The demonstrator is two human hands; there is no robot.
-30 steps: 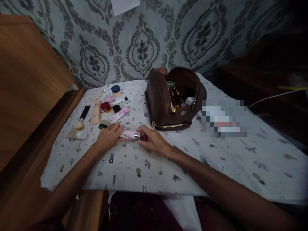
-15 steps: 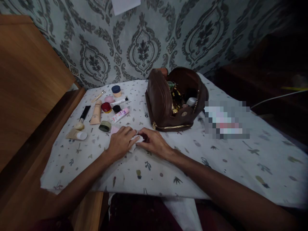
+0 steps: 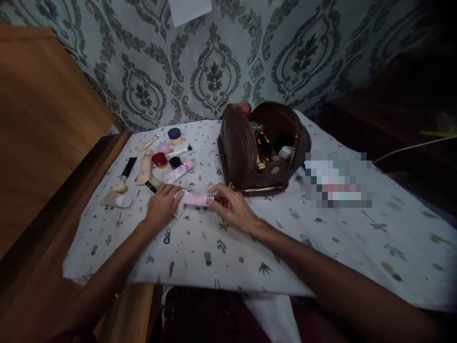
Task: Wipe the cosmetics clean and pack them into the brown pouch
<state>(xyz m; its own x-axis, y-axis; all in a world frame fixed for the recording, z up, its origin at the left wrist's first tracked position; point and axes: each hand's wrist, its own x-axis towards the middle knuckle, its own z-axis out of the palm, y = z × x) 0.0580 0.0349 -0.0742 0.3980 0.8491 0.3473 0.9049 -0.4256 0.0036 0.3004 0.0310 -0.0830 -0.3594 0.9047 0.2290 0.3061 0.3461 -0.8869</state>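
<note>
Between my two hands lies a pink squeeze tube (image 3: 195, 199) with a silvery cap. My right hand (image 3: 232, 207) pinches it at the cap end. My left hand (image 3: 162, 205) is closed on a white wipe (image 3: 179, 209), pressed around the tube's other end. Just beyond my left hand a green jar (image 3: 153, 184) stands tilted, partly hidden by the fingers. A small pink-and-white printed tube (image 3: 181, 171), a black-lidded pot (image 3: 175, 162) and a red jar (image 3: 159, 160) lie behind it.
An open brown leather bag (image 3: 237, 143) with items inside stands at the back. More cosmetics lie left: a peach tube (image 3: 144, 166), a beige tube (image 3: 116, 200), a blue-lidded jar (image 3: 174, 136). A wooden panel (image 3: 53, 95) borders the left; a blurred-out item (image 3: 337, 181) lies right.
My hands have moved apart, exposing the pink tube between them. The left hand has slid left with the wipe, and the green jar now sits tilted.
</note>
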